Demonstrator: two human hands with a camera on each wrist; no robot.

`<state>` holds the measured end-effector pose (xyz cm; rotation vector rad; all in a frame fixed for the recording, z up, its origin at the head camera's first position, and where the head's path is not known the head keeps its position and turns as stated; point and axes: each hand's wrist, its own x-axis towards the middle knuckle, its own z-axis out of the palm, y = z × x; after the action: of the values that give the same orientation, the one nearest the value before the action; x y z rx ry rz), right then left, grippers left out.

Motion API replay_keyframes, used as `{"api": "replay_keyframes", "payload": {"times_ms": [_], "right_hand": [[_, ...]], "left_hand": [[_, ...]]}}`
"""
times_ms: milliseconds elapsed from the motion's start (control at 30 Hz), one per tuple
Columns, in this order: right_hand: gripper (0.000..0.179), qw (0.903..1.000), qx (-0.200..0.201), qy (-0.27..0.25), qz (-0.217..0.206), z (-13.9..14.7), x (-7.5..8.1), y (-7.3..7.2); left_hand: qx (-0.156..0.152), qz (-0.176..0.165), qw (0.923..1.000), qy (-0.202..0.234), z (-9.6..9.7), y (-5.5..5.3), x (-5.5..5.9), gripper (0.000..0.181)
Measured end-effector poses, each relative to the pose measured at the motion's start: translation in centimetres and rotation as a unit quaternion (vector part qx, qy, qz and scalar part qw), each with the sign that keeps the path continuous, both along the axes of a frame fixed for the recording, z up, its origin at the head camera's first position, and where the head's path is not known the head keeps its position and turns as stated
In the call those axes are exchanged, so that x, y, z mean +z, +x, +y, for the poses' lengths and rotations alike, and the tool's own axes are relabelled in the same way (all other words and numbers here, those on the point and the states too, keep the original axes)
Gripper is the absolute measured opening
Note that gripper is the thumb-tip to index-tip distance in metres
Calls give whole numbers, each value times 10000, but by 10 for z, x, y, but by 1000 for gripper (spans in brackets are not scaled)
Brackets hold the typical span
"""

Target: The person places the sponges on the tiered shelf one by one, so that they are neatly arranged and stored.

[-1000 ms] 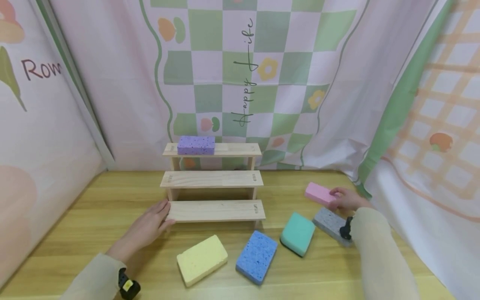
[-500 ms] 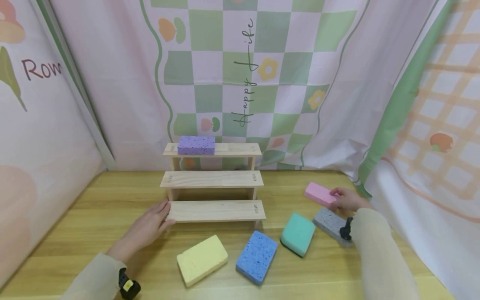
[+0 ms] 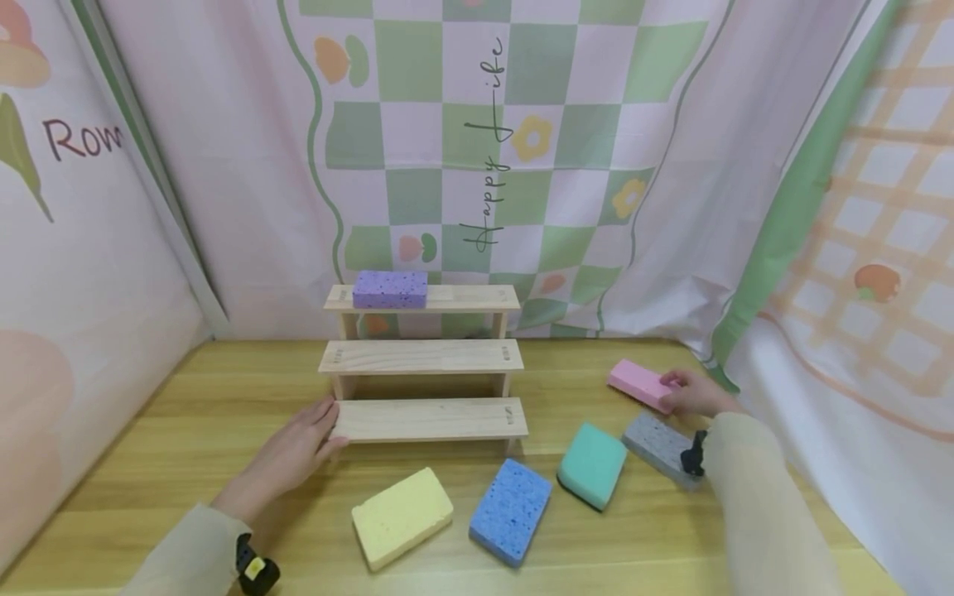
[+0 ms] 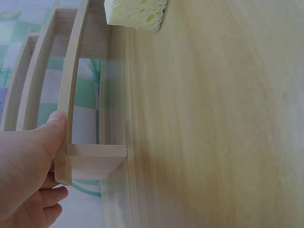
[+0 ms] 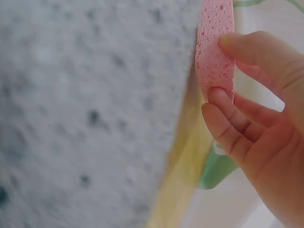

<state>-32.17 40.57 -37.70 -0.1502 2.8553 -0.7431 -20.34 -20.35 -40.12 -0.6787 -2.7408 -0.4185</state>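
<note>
A three-step wooden shelf [image 3: 425, 420] stands on the table, a purple speckled sponge [image 3: 391, 290] on its top step. My left hand [image 3: 298, 443] grips the left end of the lowest step; in the left wrist view its thumb presses one face of the board [image 4: 71, 95], with fingers on the other side. To the right of the shelf, my right hand [image 3: 696, 393] holds the near right end of a pink sponge [image 3: 639, 385]. Thumb and fingertips touch the pink sponge [image 5: 216, 52] in the right wrist view. Just below that wrist lies a grey sponge [image 3: 657, 447].
Near the front lie a yellow sponge [image 3: 402, 517], a blue sponge [image 3: 510, 511] and a green sponge [image 3: 592, 465]. Behind the wooden table [image 3: 134, 463] hangs a checked curtain [image 3: 484, 149]. Another curtain [image 3: 857, 248] borders the right side.
The right hand and the pink sponge have shifted slightly to the right, the sponge turning a little. The left hand stays on the shelf, and the other sponges have not moved.
</note>
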Motion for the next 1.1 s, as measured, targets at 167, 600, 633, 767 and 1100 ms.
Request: {"api": "replay_keyframes", "payload": {"times_ms": [167,600,633,767,1100], "right_hand": [[52,9991,207,32,366,0,11,1],[47,9898,536,-341,1272,-20,44,-5],[47,9890,573,-340,1320,-22,47,-5],[48,9870,688,-378,1401,-32,60,-5],[47,9861,697,-367,1463,-52,85,-6]], "left_hand": [[-22,35,10000,17,0,0,0,56],[1,6,10000,15,0,-1,-1,56],[2,9,10000,13,0,-1,-1,56],[10,18,10000,19,0,-1,-1,56],[-18,71,10000,27,0,0,0,56]]}}
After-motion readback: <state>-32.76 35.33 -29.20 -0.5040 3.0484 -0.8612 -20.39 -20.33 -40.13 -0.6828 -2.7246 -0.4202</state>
